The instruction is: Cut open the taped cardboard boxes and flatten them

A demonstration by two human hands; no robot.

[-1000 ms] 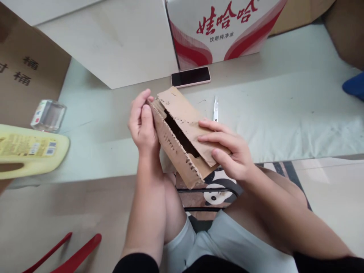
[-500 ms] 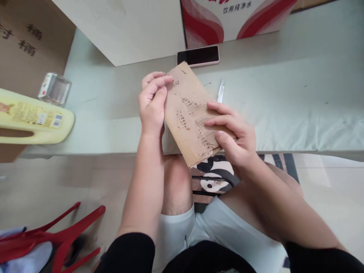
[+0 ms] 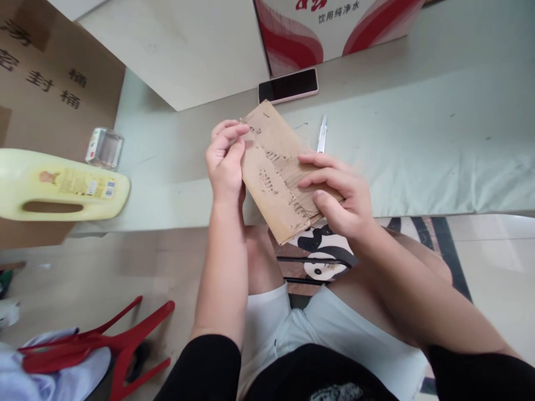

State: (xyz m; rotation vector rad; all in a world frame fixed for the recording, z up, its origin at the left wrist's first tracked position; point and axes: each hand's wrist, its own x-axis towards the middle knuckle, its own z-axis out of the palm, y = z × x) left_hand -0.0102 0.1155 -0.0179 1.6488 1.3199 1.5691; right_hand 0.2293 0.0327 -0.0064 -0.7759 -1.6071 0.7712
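Note:
A flat piece of brown cardboard (image 3: 271,178), torn and pitted across its face, is held tilted above the table's front edge and my lap. My left hand (image 3: 227,156) grips its left side, thumb and fingertips closed on the edge. On the right, my right hand (image 3: 340,192) grasps the opposite side, its fingers lying over the face and the thumb near the lower edge. The undersides of both grips are hidden. Just beyond the right fingers, a silver utility knife (image 3: 321,135) lies on the table, its lower end near those fingers.
A phone (image 3: 288,86) lies before a white box (image 3: 175,50) and a red-and-white carton (image 3: 334,33). To the left are a yellow jug (image 3: 62,186), a clear small container (image 3: 105,148) and a large cardboard box (image 3: 62,72). A red chair (image 3: 125,340) stands on the floor.
My view has shifted slightly to the left, so more of the jug and chair shows. Both hands keep their hold on the cardboard, with little movement.

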